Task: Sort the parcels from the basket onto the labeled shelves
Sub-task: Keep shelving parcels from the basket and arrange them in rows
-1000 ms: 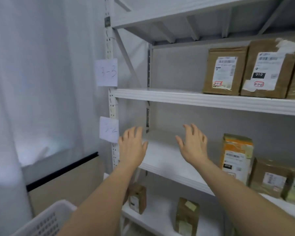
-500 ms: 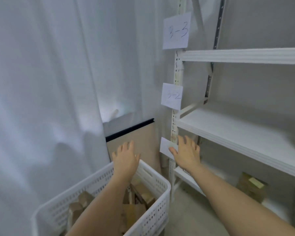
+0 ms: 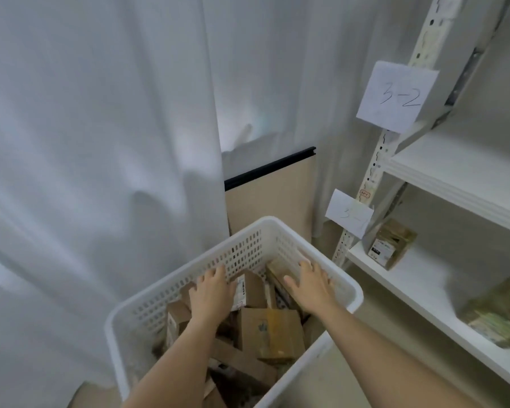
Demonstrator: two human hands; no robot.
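Head view: I am reaching both arms down into the basket [image 3: 280,228], beside the shelves [image 3: 460,178]. Parcels [image 3: 270,334] are lying jumbled inside: small cardboard boxes, probably light and stiff, with tape likely slick. Left hand [image 3: 212,293] is hovering, fingers spread, holding nothing; right hand [image 3: 312,285] likewise, near the rim. I am judging opposite flat faces the best hold, not corners.

My left hand [image 3: 212,293] and right hand [image 3: 312,285] hover over the parcels [image 3: 270,334] in the basket [image 3: 147,307] at 6 o'clock. The shelving [image 3: 454,178] stands at 3 o'clock; labels 3-2 [image 3: 396,95] and 3-1 [image 3: 349,213] hang on its upright [image 3: 377,160]. The curtain [image 3: 100,142] hangs at 10 o'clock.
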